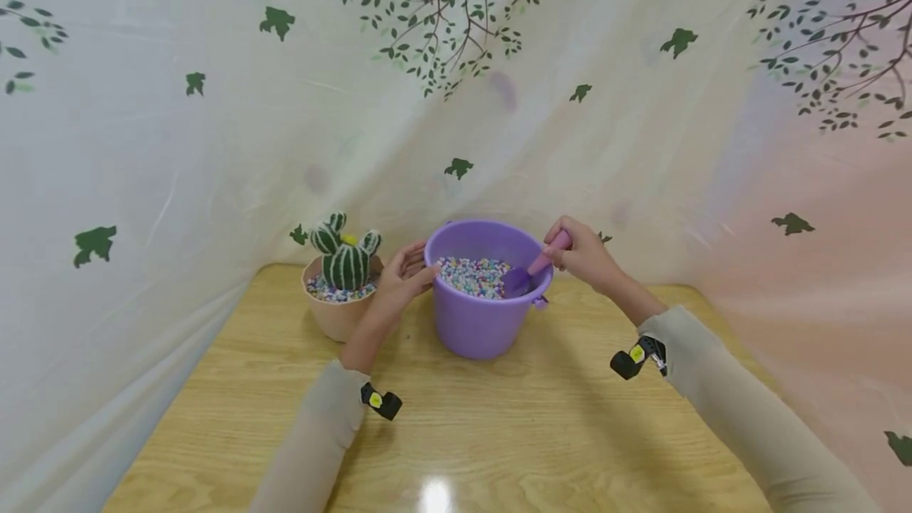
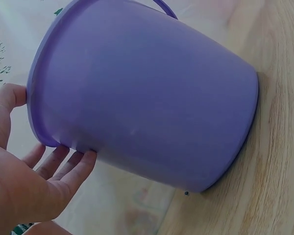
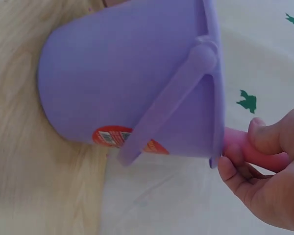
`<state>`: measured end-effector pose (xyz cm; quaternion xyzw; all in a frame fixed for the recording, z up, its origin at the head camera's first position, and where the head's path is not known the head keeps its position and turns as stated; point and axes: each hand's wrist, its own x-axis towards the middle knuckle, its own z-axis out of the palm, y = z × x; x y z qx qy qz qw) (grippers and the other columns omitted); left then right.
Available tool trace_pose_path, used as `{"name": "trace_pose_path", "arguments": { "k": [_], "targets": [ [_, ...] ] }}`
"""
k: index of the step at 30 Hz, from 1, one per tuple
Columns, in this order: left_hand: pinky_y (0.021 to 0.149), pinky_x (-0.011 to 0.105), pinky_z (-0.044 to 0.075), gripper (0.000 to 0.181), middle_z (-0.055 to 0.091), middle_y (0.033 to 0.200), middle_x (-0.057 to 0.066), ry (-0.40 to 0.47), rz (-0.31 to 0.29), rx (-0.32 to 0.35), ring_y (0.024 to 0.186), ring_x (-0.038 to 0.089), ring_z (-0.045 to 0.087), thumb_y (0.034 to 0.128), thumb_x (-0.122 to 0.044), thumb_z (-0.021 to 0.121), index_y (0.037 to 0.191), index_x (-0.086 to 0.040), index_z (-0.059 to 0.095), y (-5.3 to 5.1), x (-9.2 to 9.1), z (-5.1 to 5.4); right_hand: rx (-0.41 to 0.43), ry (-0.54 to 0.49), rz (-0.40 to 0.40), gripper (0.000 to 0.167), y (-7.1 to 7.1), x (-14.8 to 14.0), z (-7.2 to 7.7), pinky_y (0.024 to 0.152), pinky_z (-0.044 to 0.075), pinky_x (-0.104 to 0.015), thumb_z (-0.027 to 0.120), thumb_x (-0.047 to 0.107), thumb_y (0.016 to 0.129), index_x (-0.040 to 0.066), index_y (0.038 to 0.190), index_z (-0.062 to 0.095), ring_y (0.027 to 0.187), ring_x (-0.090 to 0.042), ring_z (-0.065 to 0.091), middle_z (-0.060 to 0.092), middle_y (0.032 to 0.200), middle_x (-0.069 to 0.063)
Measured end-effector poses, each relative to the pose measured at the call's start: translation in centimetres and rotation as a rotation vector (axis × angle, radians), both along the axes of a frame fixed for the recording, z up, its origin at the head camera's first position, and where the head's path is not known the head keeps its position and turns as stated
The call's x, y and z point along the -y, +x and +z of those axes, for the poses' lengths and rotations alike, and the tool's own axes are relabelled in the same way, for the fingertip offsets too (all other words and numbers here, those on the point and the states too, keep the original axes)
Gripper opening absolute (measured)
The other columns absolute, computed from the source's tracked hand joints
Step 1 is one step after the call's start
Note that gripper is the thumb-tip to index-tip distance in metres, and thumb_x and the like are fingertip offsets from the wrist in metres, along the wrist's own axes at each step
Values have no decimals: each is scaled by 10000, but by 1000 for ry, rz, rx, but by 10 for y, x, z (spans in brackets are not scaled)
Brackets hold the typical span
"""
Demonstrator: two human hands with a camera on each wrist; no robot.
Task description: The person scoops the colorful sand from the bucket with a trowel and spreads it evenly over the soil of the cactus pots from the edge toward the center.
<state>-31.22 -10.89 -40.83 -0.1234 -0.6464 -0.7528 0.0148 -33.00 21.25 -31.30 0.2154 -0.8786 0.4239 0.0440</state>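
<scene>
A purple bucket [image 1: 479,331] stands upright on the table, partly filled with small multicoloured beads [image 1: 470,276]. At its left rim my left hand [image 1: 401,282] holds on, thumb at the rim and fingertips against the outer wall, as the left wrist view shows of the bucket [image 2: 147,93]. My right hand [image 1: 586,253] grips the pink handle [image 3: 264,155] of a small toy shovel. The shovel's purple blade [image 1: 517,282] dips into the beads by the right inner wall, its tip hidden among them.
Left of the bucket, a peach pot [image 1: 335,319] bears a knitted cactus [image 1: 346,264] with beads around its base. A leaf-printed cloth [image 1: 399,141] hangs behind the wooden table [image 1: 456,418]. The bucket's carrying handle [image 3: 171,98] hangs down on the outside.
</scene>
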Motion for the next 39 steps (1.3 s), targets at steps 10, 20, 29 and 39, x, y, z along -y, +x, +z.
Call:
{"name": "trace_pose_path", "arguments": {
  "k": [10,20,29,39],
  "targets": [
    [985,303,568,584,469,1525,182,13,20,9,1407,375,471,997,-80,632,1529,-72,391,1,-2,3,89,217,115,120,-13,-1,21,665,578,-294,657,-58,915,-89,1031,663,699,-163,673,760,864,-204],
    [1094,491,505,596,478,1522,157,10,27,22,1389,342,490,990,-104,655,1528,-91,399,4,-1,4,225,140,290,95,-40,-12,20,683,586,-302,584,-38,983,-110,1043,600,753,-173,712,753,995,-272],
    [1076,464,523,607,497,1511,135,1,41,32,1349,295,524,981,-124,673,1527,-104,411,2,-3,6,230,81,338,103,-56,-16,17,688,590,-319,579,-43,985,-132,1038,583,734,-162,710,759,963,-251],
    [993,351,570,575,513,1492,147,16,65,40,1338,308,536,977,-84,665,1505,-101,441,-1,-5,2,240,41,327,70,-60,-18,13,711,585,-285,567,-74,982,-126,1023,587,730,-172,704,759,953,-251]
  ]
}}
